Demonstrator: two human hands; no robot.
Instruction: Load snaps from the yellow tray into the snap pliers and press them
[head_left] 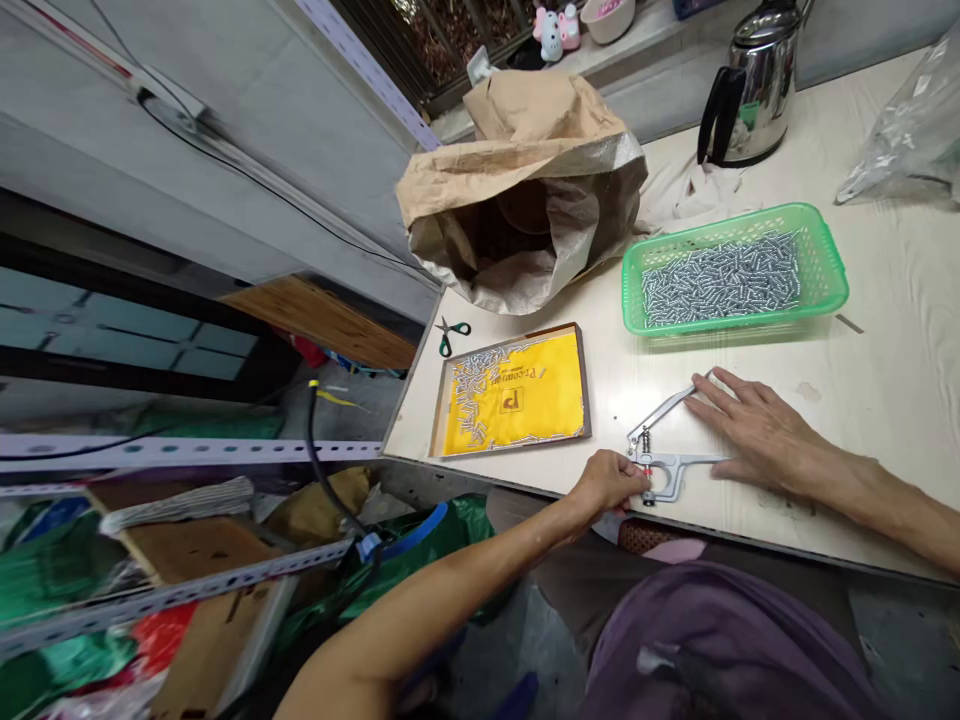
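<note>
Silver hand-press pliers (pixel 671 480) with a spring and a red part at the jaw lie at the table's front edge, handles spread wide. My right hand (pixel 776 440) spans the handles, fingertips on the upper one and thumb by the lower one. At the jaw end, my left hand (pixel 606 482) is closed in a pinch; anything between its fingertips is too small to make out. To the left is a shallow tray (pixel 587 390) lined with a yellow sheet (pixel 551 390), with small silver pieces (pixel 472 385) heaped at its left side.
Behind my right hand stands a green basket (pixel 637 325) of small metal pieces (pixel 724 280). Scissors (pixel 452 336) lie by the tray. An open paper sack (pixel 525 160), a steel kettle (pixel 757 90) and a clear plastic bag (pixel 907 130) are farther back.
</note>
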